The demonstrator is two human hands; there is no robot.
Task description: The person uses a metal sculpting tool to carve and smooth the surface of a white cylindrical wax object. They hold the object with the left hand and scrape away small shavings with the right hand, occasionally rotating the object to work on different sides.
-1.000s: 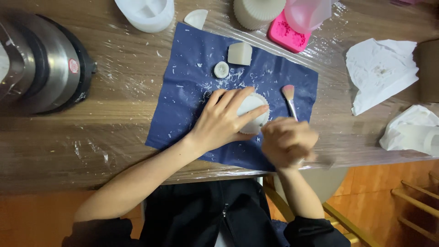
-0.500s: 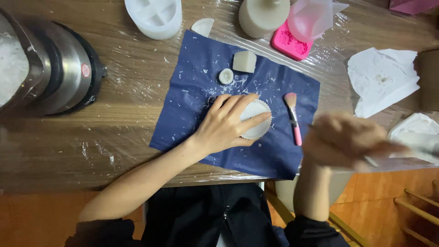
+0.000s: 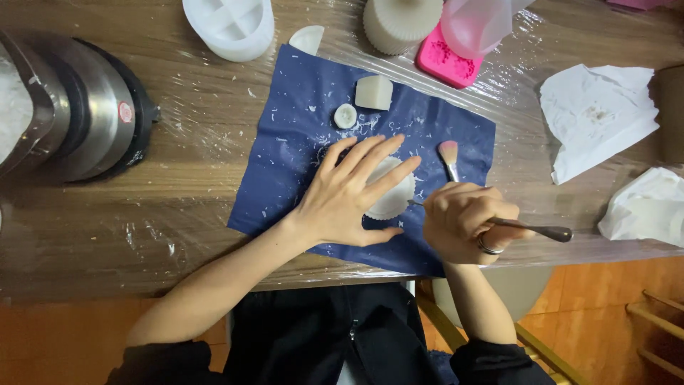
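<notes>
The left hand (image 3: 345, 196) lies flat with its fingers spread wide. It presses down on a round white piece with a wavy edge (image 3: 392, 192). It does not grip the piece; the palm and fingers just rest on top. The round piece sits near the middle of a dark blue cloth (image 3: 299, 142), and the cloth lies on a wooden table covered with clear plastic wrap (image 3: 185, 164).

The right hand (image 3: 462, 222) is curled shut around a thin metal tool (image 3: 531, 229). The dark handle end sticks out to the right. The thin tip points left and touches, or almost touches, the edge of the round piece.

A small brush with a pink handle (image 3: 449, 158) lies on the cloth just above the right hand. A little white disc (image 3: 345, 115) and a white block (image 3: 373, 92) sit higher up on the cloth. White crumbs are all over the cloth.

A white round mould (image 3: 229, 27), a ribbed white cup (image 3: 402, 23) and a pink mould (image 3: 447, 65) stand along the far edge of the table. Metal bowls (image 3: 78, 114) stand at the left. Crumpled white paper (image 3: 595, 114) lies at the right.
</notes>
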